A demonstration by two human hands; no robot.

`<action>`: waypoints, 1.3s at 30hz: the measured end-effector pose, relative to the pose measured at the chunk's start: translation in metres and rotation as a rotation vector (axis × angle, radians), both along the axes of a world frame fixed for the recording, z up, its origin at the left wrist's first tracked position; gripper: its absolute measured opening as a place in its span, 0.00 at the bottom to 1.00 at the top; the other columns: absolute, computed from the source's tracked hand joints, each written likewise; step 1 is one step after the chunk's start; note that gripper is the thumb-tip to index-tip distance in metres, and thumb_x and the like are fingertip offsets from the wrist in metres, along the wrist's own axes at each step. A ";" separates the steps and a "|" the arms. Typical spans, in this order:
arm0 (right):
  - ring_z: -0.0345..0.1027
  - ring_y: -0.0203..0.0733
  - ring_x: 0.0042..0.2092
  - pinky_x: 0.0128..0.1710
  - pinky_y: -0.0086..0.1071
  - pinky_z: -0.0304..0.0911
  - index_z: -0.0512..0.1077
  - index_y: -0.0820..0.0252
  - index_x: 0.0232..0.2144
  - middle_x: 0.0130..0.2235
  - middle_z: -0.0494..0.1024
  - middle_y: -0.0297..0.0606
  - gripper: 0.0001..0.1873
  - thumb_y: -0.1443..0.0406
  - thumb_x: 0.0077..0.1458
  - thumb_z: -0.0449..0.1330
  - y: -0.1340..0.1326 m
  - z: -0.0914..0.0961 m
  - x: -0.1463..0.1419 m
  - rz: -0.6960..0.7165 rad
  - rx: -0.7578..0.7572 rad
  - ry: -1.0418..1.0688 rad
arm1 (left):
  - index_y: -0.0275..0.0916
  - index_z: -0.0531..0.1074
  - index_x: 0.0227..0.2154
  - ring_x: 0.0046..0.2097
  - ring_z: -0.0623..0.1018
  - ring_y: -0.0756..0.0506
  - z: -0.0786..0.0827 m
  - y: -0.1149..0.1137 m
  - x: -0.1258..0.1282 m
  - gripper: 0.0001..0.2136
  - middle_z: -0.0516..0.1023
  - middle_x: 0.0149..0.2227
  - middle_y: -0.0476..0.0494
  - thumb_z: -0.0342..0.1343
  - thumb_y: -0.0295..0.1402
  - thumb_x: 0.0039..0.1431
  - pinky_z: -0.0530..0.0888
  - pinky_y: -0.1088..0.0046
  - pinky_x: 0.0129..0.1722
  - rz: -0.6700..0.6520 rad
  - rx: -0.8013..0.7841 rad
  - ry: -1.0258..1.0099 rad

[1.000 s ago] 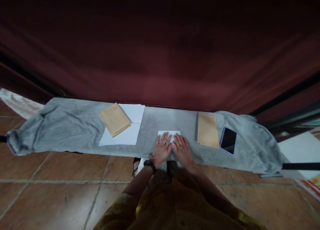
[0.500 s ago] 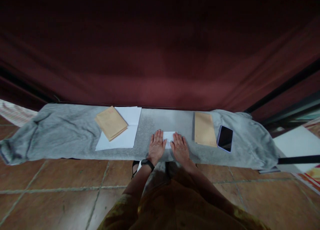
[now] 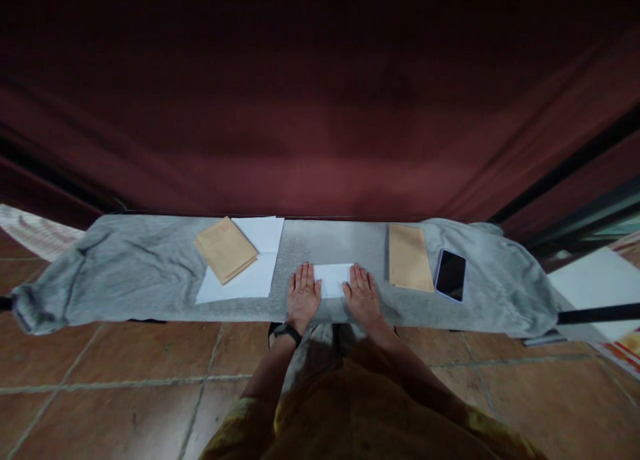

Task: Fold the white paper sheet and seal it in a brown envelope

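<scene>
A small folded sheet of white paper point(image 3: 332, 281) lies flat on the grey cloth near its front edge. My left hand point(image 3: 303, 296) rests palm down on the paper's left end, fingers stretched out and pointing away from me. On the right end lies my right hand point(image 3: 363, 296), also flat with its fingers extended. Each hand covers part of the paper, and its middle shows between them. The left wrist wears a dark band.
Brown envelopes point(image 3: 226, 250) lie over white sheets point(image 3: 259, 277) to the left. Right of my hands are another brown envelope point(image 3: 410, 259) and a phone point(image 3: 451, 275). Grey cloth point(image 3: 150, 267) covers the narrow surface, with a dark red panel point(image 3: 320, 147) behind.
My left hand has slid left along the paper, so more of the paper shows between my hands. My right hand stays nearly in place.
</scene>
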State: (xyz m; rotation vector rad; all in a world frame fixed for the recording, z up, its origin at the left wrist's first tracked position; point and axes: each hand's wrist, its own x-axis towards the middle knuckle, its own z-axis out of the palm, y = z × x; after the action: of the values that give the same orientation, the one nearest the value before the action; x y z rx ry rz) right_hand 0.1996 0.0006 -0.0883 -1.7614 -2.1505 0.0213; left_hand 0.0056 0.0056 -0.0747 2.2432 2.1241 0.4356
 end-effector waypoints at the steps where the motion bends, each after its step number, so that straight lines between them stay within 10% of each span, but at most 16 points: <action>1: 0.55 0.54 0.69 0.68 0.52 0.49 0.56 0.71 0.69 0.69 0.60 0.55 0.30 0.60 0.71 0.49 0.000 0.000 0.001 0.001 0.004 0.002 | 0.33 0.54 0.70 0.72 0.57 0.38 0.000 0.000 0.000 0.28 0.60 0.70 0.33 0.37 0.38 0.71 0.57 0.49 0.70 0.006 -0.002 0.003; 17: 0.57 0.47 0.68 0.68 0.48 0.51 0.61 0.67 0.67 0.67 0.66 0.48 0.28 0.65 0.70 0.43 -0.002 0.001 0.010 0.008 0.031 0.128 | 0.36 0.69 0.59 0.59 0.72 0.39 0.032 0.045 0.027 0.22 0.74 0.58 0.33 0.44 0.25 0.65 0.67 0.58 0.61 -0.173 -0.140 -0.004; 23: 0.57 0.47 0.68 0.69 0.48 0.50 0.62 0.68 0.67 0.67 0.66 0.50 0.27 0.65 0.69 0.44 -0.002 0.003 0.010 0.021 0.021 0.126 | 0.39 0.77 0.36 0.54 0.75 0.38 0.041 0.047 0.019 0.09 0.80 0.45 0.37 0.54 0.25 0.56 0.67 0.58 0.59 0.017 -0.295 -0.506; 27: 0.59 0.48 0.67 0.67 0.50 0.54 0.61 0.65 0.67 0.66 0.68 0.50 0.27 0.65 0.69 0.46 -0.006 0.010 0.013 0.098 0.023 0.187 | 0.41 0.73 0.25 0.35 0.78 0.43 0.038 0.043 0.011 0.04 0.77 0.27 0.47 0.57 0.29 0.53 0.74 0.66 0.41 0.120 -0.363 -0.724; 33: 0.54 0.50 0.70 0.67 0.47 0.57 0.51 0.63 0.72 0.70 0.60 0.48 0.37 0.59 0.65 0.53 -0.030 0.035 -0.002 0.322 0.013 0.233 | 0.39 0.71 0.24 0.25 0.75 0.47 0.044 0.030 0.013 0.06 0.73 0.21 0.51 0.57 0.36 0.52 0.69 0.72 0.26 0.259 -0.371 -1.109; 39: 0.66 0.45 0.64 0.64 0.39 0.61 0.62 0.59 0.67 0.65 0.70 0.41 0.30 0.69 0.64 0.46 -0.030 0.053 -0.012 0.220 -0.037 0.359 | 0.38 0.72 0.29 0.32 0.80 0.46 0.059 0.024 0.013 0.14 0.79 0.30 0.44 0.55 0.45 0.57 0.74 0.72 0.29 0.275 -0.358 -1.372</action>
State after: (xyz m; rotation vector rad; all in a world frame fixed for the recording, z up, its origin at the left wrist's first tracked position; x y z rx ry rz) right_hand 0.1879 -0.0290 -0.0358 -1.4032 -2.0708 0.4030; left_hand 0.0190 0.0294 -0.0152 0.8677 1.4703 1.0621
